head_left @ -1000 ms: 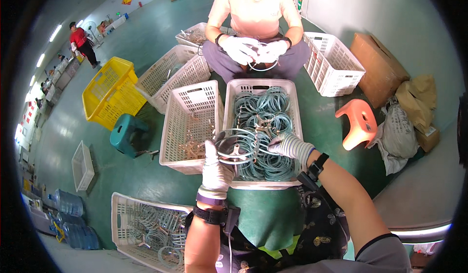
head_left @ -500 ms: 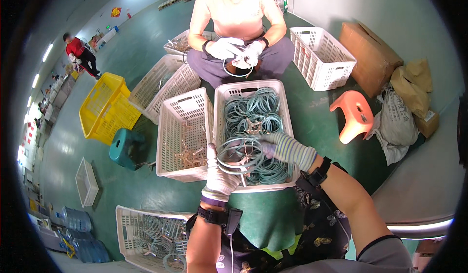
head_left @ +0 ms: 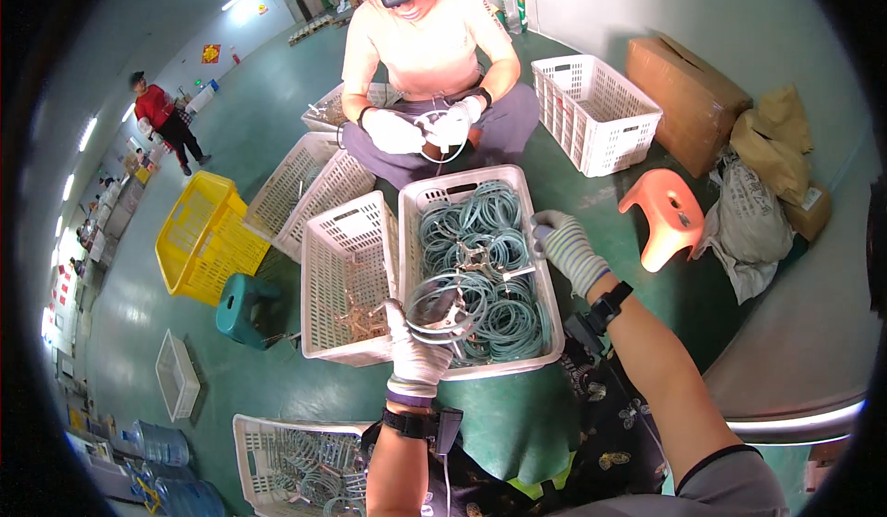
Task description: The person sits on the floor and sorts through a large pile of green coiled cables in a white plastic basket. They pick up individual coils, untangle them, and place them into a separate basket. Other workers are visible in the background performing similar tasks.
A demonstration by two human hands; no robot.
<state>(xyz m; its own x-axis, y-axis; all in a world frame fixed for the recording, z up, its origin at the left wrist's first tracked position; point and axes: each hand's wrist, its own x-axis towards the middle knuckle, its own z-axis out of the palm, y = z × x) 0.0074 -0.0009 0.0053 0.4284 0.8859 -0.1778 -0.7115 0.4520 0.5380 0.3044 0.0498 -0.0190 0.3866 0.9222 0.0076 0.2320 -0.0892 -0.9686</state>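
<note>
My gloved left hand (head_left: 416,355) is closed around a wire ring (head_left: 442,306) held over the near edge of the white crate (head_left: 540,267) full of teal-grey rings, forearm rising from below, while my gloved right hand (head_left: 562,244) rests loosely curled, holding nothing, on the crate's right rim.

We see a green floor (head_left: 277,147) carrying everything. Take the white crate of green rings (head_left: 480,272) as our landmark: touching its left side stands a second white crate (head_left: 346,272); further left, a teal stool (head_left: 242,306) and a yellow crate (head_left: 205,235); to its right, an orange stool (head_left: 667,214); beyond that, a cardboard box (head_left: 688,97).
</note>
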